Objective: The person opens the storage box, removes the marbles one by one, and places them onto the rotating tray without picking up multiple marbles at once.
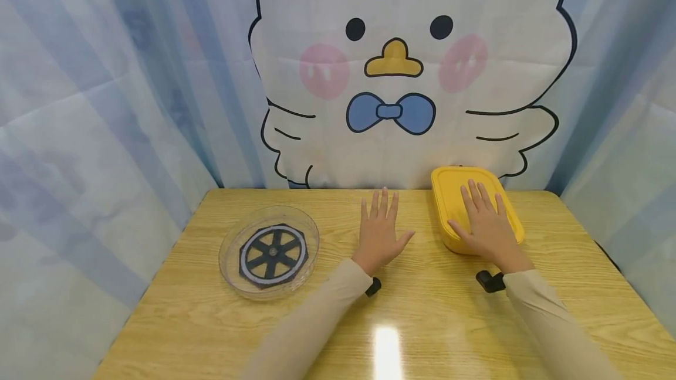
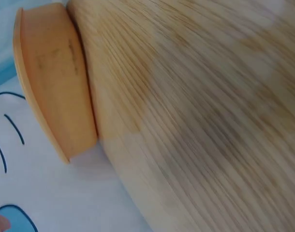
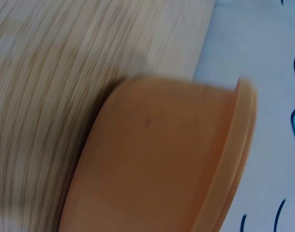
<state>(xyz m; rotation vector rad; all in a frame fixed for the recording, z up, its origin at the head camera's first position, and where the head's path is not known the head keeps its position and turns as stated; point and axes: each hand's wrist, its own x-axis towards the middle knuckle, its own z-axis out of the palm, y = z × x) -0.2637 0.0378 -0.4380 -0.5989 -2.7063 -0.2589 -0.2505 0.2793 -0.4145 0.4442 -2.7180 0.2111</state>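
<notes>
My left hand (image 1: 380, 236) is spread flat in the middle of the table, palm down, holding nothing. To its right my right hand (image 1: 488, 224) is spread with straight fingers over the lid of a yellow lidded box (image 1: 446, 192); whether it touches the lid I cannot tell. The side of this box (image 2: 55, 82) shows at the left of the left wrist view. Seen from the right wrist, the box wall (image 3: 147, 159) fills the lower middle. A round clear dish (image 1: 229, 274) stands left of my left hand, with a dark spoked wheel-like piece (image 1: 273, 254) in it.
The wooden table (image 1: 174, 321) has its back edge against a curtain (image 1: 327, 133) printed with a white bird with a blue bow tie. More curtain hangs at both sides. Black wrist devices (image 1: 491, 281) show under the sleeves.
</notes>
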